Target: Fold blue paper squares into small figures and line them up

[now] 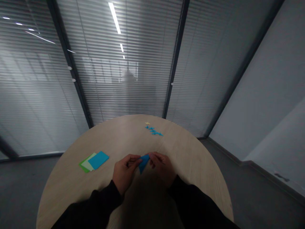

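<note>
A folded blue paper piece (143, 163), roughly triangular, is held just above the round wooden table (114, 140). My left hand (124, 173) pinches its left edge with curled fingers. My right hand (161, 168) grips its upper right corner, fingers closed. Both arms wear dark sleeves.
A small stack of paper sheets (94, 161), blue on top of pale and bright green, lies to the left. Several small folded blue figures (154, 131) and a yellowish one (147, 123) sit in a row at the table's far side. Glass walls with blinds stand behind.
</note>
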The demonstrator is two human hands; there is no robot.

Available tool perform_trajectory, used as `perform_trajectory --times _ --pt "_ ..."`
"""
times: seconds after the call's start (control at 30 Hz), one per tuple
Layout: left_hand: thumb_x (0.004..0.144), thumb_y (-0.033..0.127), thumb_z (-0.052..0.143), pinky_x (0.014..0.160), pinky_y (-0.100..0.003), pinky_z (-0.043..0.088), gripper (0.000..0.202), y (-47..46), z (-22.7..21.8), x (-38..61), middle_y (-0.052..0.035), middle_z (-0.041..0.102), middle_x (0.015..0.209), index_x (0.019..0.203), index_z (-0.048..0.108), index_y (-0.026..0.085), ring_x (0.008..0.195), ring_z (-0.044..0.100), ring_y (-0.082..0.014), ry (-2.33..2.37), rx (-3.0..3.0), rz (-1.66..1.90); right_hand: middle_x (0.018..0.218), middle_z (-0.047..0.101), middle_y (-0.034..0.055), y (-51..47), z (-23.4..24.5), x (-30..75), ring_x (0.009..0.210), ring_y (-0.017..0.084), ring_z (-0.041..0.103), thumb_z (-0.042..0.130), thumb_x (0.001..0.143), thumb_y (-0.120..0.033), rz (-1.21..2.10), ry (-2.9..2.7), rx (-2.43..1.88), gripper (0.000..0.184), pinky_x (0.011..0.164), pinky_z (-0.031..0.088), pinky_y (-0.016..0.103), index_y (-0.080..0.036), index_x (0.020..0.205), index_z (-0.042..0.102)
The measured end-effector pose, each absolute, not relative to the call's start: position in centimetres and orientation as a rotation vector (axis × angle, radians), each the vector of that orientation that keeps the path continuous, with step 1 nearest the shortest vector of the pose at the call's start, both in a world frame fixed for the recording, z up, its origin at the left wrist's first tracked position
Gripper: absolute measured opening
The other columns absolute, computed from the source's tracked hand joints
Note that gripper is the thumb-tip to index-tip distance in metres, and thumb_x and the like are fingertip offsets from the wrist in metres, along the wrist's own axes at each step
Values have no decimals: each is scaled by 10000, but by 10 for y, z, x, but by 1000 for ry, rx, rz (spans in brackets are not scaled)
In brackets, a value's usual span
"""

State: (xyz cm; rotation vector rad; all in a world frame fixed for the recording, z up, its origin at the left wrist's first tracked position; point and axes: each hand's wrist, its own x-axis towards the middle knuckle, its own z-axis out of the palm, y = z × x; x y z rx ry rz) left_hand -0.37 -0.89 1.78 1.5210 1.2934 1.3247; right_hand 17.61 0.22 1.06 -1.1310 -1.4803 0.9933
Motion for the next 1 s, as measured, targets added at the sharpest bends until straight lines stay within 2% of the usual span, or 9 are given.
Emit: perform_trajectory --times 0.23,0.4,0.6,0.83,0.93,1.0 --pt "749 367 729 681 -329 599 193 -10 19 -2 -45 792 767 851 758 206 699 735 -212 1276 1507 1333 641 570 11 2 11 176 606 146 524 573 894 -472 942 -1466 -1164 361 567 431 255 -152 813 719" --pt "775 361 712 716 -336 604 180 -11 18 -3 -45 798 798 862 760 212 743 748 -217 1264 1538 1351 679 607 13 2 9 173 607 142 541 583 889 -498 980 -1441 -1138 366 576 444 254 -158 860 715" --pt "778 359 706 702 -357 611 176 -12 20 -2 -54 799 782 852 755 207 731 754 -230 1258 1558 1360 599 588 1 3 3 168 568 128 510 654 838 -495 1021 -1462 -1180 376 559 405 251 -172 646 669" --pt "785 357 706 689 -344 604 161 -11 19 -2 -50 795 781 836 757 213 724 746 -225 1278 1549 1376 694 662 56 4 8 170 649 170 597 549 889 -598 1044 -1296 -1128 476 592 451 279 -170 730 682" --pt "790 368 708 671 -333 591 186 -9 14 -3 -50 788 771 857 750 201 713 735 -218 1296 1500 1381 803 690 79 6 7 171 726 184 618 570 867 -614 1068 -1217 -1109 471 625 466 284 -161 847 701" --pt "790 374 708 673 -334 585 200 -8 12 -4 -55 788 780 865 747 193 719 732 -218 1295 1485 1379 788 673 56 6 5 170 712 173 599 603 856 -582 1084 -1298 -1099 428 623 459 275 -167 853 706"
